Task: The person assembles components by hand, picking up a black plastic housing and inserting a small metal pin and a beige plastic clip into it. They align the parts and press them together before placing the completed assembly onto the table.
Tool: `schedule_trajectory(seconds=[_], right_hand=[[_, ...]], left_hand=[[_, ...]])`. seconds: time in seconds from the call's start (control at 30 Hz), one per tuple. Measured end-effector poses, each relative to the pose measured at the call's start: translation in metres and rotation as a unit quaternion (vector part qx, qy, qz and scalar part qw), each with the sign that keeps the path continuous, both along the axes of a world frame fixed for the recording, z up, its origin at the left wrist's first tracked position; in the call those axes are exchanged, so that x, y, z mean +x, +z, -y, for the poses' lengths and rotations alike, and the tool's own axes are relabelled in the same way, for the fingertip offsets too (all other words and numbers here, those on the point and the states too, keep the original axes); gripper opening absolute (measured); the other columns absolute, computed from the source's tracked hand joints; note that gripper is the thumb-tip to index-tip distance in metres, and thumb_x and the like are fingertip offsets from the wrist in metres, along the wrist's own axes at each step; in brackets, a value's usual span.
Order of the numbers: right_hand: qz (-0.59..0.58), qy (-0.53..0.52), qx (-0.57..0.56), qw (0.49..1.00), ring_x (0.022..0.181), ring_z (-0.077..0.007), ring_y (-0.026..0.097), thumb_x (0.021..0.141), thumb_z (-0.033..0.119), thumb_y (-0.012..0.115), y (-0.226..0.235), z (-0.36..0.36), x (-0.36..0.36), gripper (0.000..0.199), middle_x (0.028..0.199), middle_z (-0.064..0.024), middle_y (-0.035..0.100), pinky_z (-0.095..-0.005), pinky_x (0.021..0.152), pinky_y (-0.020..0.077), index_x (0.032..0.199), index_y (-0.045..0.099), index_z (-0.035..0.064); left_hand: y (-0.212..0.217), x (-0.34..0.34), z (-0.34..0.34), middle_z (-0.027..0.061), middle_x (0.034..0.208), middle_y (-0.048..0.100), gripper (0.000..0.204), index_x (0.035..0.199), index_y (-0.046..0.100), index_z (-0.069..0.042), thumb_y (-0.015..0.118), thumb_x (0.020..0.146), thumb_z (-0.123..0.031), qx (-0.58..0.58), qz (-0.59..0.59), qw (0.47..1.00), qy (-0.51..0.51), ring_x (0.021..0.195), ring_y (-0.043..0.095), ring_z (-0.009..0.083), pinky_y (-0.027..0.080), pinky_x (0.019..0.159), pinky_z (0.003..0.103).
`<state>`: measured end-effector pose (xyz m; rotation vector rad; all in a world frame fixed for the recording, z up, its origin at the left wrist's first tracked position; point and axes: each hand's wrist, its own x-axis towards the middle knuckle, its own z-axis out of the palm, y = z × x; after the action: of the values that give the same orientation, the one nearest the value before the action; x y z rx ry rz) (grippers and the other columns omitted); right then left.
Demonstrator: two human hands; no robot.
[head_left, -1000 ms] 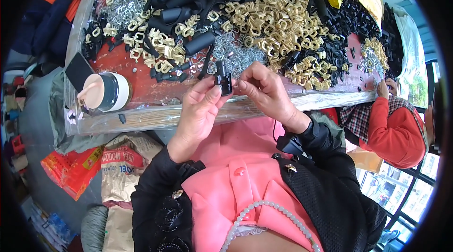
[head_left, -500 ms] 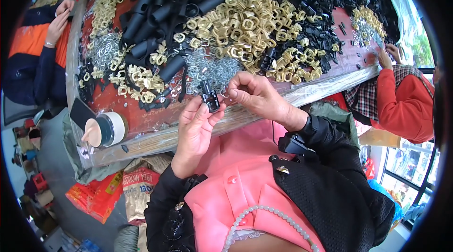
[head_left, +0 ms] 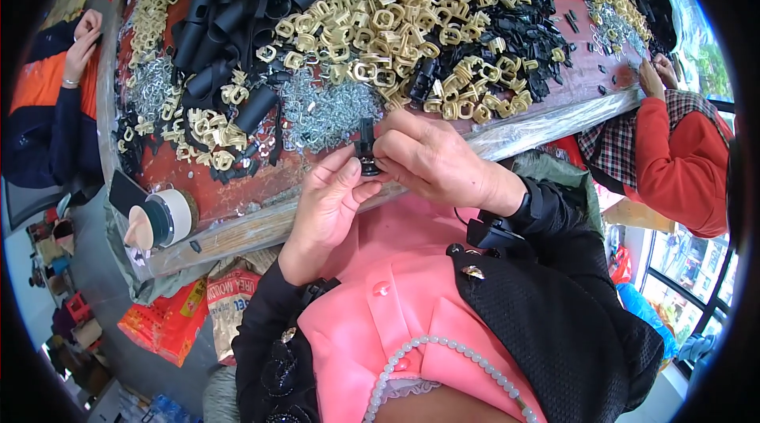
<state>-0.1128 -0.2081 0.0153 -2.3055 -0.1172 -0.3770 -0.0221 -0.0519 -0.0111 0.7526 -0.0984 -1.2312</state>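
Note:
Above the table's near edge, my left hand (head_left: 328, 201) grips a small black plastic part (head_left: 366, 140) with an upright stem and a wider round base. My right hand (head_left: 435, 158) is pressed against the same part from the right, its thumb and fingers pinched together. Whatever lies between those right fingertips is hidden. Just beyond both hands lies a heap of small silvery metal hooks or clips (head_left: 324, 114). Farther back spreads a big pile of cream-coloured plastic rings (head_left: 388, 19), with black tubes (head_left: 257, 108) to its left.
Small black parts (head_left: 530, 47) are heaped at the back right. A lidded jar (head_left: 170, 217) and a dark phone-like slab (head_left: 127, 193) stand at the table's left corner. A plastic-wrapped wooden rim (head_left: 237, 237) edges the table. Co-workers' hands show at left and right.
My right hand has moved left and closed in on the black part, which now stands more upright. The view has shifted slightly, so the table's contents sit farther left.

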Motion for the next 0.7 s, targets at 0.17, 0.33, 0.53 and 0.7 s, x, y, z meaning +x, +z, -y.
schedule_trajectory(seconds=[0.17, 0.33, 0.53, 0.7], right_hand=[[0.008, 0.037, -0.111, 0.993, 0.065, -0.0251, 0.051, 0.072, 0.003, 0.060, 0.011, -0.007, -0.002, 0.014, 0.079, -0.0091, 0.045, -0.0328, 0.054, 0.0422, 0.082, 0.050, 0.0028], [0.006, 0.074, -0.149, 0.986, 0.064, -0.0239, 0.051, 0.071, 0.006, 0.062, 0.013, -0.016, 0.005, 0.017, 0.077, -0.0088, 0.046, -0.0324, 0.054, 0.0423, 0.082, 0.050, 0.0029], [-0.039, 0.009, 0.031, 0.999, 0.062, -0.0255, 0.050, 0.072, 0.011, 0.062, 0.005, -0.024, 0.001, 0.017, 0.075, -0.0092, 0.046, -0.0330, 0.054, 0.0415, 0.083, 0.050, 0.0032], [-0.031, -0.253, -0.189, 0.948, 0.065, -0.0277, 0.051, 0.073, 0.011, 0.062, -0.017, 0.015, -0.030, 0.016, 0.076, -0.0096, 0.049, -0.0327, 0.056, 0.0413, 0.084, 0.053, 0.0034]], left_hand=[[-0.001, -0.002, -0.011, 0.0119, 0.100, 0.058, 0.033, 0.114, 0.045, 0.005, 0.049, 0.087, -0.014, -0.012, 0.007, 1.000, -0.006, 0.086, 0.060, 0.0195, 0.050, 0.074, 0.024], [-0.001, -0.002, -0.023, 0.0126, 0.098, 0.059, 0.031, 0.112, 0.048, 0.005, 0.049, 0.087, -0.013, -0.019, 0.011, 1.000, 0.001, 0.085, 0.060, 0.0198, 0.050, 0.073, 0.024], [-0.002, 0.004, -0.047, 0.0135, 0.096, 0.059, 0.027, 0.108, 0.051, 0.004, 0.051, 0.085, -0.011, -0.010, 0.005, 1.000, -0.020, 0.084, 0.061, 0.0199, 0.051, 0.072, 0.024], [-0.013, 0.007, -0.055, 0.0184, 0.098, 0.058, 0.025, 0.106, 0.050, 0.004, 0.051, 0.084, -0.009, 0.013, -0.008, 1.000, 0.017, 0.084, 0.061, 0.0227, 0.052, 0.071, 0.026]])
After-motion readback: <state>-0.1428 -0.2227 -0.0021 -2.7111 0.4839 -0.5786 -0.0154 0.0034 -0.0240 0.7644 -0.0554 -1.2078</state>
